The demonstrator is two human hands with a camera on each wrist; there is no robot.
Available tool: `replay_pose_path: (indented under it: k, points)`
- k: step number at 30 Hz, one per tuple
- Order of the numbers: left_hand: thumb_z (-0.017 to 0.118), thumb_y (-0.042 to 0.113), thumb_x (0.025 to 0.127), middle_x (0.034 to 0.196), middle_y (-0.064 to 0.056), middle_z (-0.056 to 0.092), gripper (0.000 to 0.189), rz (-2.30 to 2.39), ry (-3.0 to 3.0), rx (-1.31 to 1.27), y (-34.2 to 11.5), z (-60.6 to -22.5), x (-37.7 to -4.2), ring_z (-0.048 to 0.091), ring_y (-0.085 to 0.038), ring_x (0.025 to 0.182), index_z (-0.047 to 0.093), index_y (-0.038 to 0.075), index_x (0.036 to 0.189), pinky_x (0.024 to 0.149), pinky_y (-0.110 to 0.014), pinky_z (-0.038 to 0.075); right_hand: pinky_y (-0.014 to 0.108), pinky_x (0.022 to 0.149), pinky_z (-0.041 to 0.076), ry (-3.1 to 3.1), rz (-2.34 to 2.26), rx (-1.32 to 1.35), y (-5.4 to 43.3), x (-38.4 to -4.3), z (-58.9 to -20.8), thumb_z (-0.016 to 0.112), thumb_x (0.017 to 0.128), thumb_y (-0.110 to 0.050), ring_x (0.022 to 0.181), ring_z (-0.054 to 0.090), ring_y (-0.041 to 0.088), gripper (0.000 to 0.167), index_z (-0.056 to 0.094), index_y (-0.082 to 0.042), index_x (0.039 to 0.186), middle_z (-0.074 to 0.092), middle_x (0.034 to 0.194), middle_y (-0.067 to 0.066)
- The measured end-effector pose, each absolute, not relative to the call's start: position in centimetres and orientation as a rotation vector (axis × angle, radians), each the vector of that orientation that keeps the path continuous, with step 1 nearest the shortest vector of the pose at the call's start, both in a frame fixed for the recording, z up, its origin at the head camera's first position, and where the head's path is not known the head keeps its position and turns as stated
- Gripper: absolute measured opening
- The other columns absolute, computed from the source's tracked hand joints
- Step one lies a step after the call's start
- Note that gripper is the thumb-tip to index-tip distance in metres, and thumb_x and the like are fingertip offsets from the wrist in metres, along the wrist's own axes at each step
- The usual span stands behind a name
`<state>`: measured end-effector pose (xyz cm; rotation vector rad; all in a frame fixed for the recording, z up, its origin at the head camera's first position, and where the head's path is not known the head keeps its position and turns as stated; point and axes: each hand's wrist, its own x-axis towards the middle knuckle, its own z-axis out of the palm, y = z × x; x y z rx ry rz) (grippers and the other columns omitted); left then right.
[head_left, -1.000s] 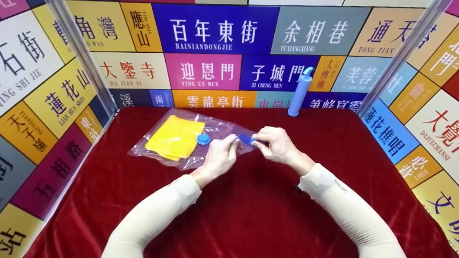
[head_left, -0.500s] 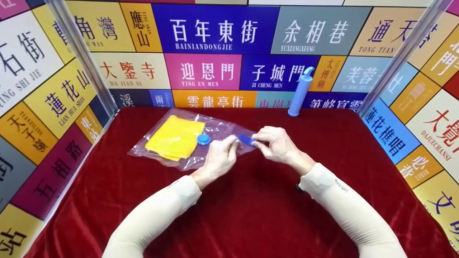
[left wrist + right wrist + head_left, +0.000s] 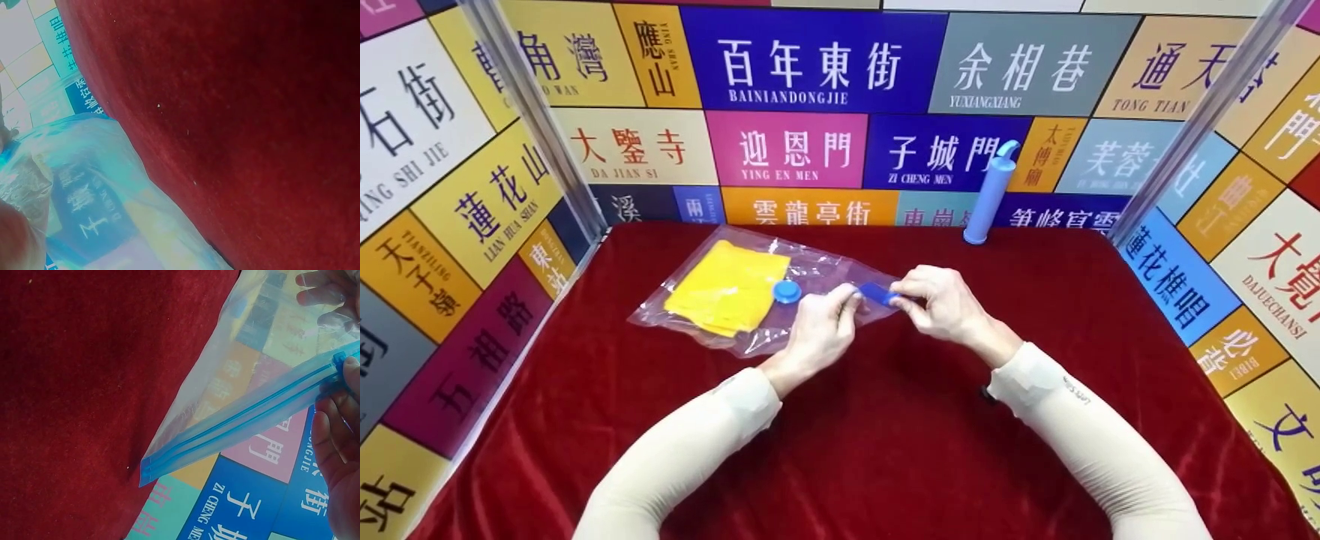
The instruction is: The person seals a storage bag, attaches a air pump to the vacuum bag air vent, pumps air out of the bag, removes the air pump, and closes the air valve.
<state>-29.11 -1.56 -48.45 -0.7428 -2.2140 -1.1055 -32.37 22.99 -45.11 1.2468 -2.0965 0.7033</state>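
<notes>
A clear plastic zip bag (image 3: 825, 262) lies on the red cloth, with a folded yellow cloth (image 3: 727, 285) and a round blue valve cap (image 3: 787, 292) at its left part. My left hand (image 3: 821, 322) pinches the bag beside a dark blue patch (image 3: 876, 292) near its right corner. On the other side of that patch, my right hand (image 3: 941, 300) pinches the bag's edge. The right wrist view shows the blue zip strip (image 3: 247, 410) running into my right thumb and fingers, around a small blue slider (image 3: 339, 359). In the left wrist view, only blurred fingers (image 3: 14, 236) show.
A light blue hand pump (image 3: 988, 195) stands upright at the back right of the red-covered table (image 3: 877, 442). Walls printed with coloured signs (image 3: 814, 60) close off the back and both sides, joined at clear corner posts (image 3: 536, 112).
Both hands keep their hold on the bag. The right hand has shifted very slightly to the right; the bag, yellow cloth and pump look the same.
</notes>
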Motion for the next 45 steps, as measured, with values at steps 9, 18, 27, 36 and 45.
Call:
replay_pose_path:
  k: [9,18,27,36,45]
  points:
    - [0.064,0.018,0.114,0.088,-0.004,0.086,0.025,-1.125,-2.206,-0.744,-1.73,-48.32,-29.04,0.082,-0.023,0.074,0.079,0.009,0.096,0.069,-0.040,0.067,0.040,0.070,0.062,-2.101,0.700,1.257,23.33,-32.63,-45.29,0.089,0.091,-0.003,0.077,0.073,0.026,0.009,0.086,-0.007,0.098,0.082,0.086,0.008]
    - [0.064,0.018,0.114,0.087,-0.004,0.085,0.024,-1.118,-2.196,-0.754,-1.70,-48.47,-28.93,0.080,-0.021,0.072,0.078,0.009,0.096,0.067,-0.038,0.066,0.041,0.069,0.062,-2.112,0.706,1.270,23.53,-32.90,-45.52,0.088,0.093,-0.003,0.077,0.073,0.026,0.008,0.086,-0.008,0.098,0.082,0.085,0.008]
    - [0.064,0.017,0.114,0.087,-0.005,0.086,0.025,-1.109,-2.194,-0.744,-1.66,-48.57,-28.83,0.081,-0.021,0.072,0.079,0.009,0.096,0.066,-0.037,0.066,0.040,0.068,0.062,-2.097,0.703,1.289,23.42,-32.88,-45.28,0.088,0.093,-0.001,0.076,0.072,0.026,0.008,0.085,-0.007,0.097,0.081,0.085,0.008]
    - [0.063,0.018,0.115,0.088,-0.004,0.087,0.025,-1.130,-2.199,-0.736,-1.82,-48.41,-28.81,0.081,-0.022,0.073,0.079,0.010,0.097,0.068,-0.039,0.066,0.041,0.069,0.062,-2.112,0.700,1.272,23.51,-33.13,-45.28,0.088,0.092,-0.001,0.078,0.072,0.027,0.008,0.086,-0.008,0.098,0.082,0.087,0.008]
    - [0.064,0.016,0.114,0.088,-0.005,0.087,0.024,-1.119,-2.174,-0.754,-1.77,-48.47,-28.75,0.085,-0.020,0.079,0.078,0.009,0.097,0.069,-0.037,0.069,0.039,0.067,0.061,-2.098,0.675,1.289,23.54,-33.34,-45.26,0.088,0.092,-0.002,0.076,0.071,0.026,0.008,0.085,-0.008,0.096,0.081,0.085,0.007]
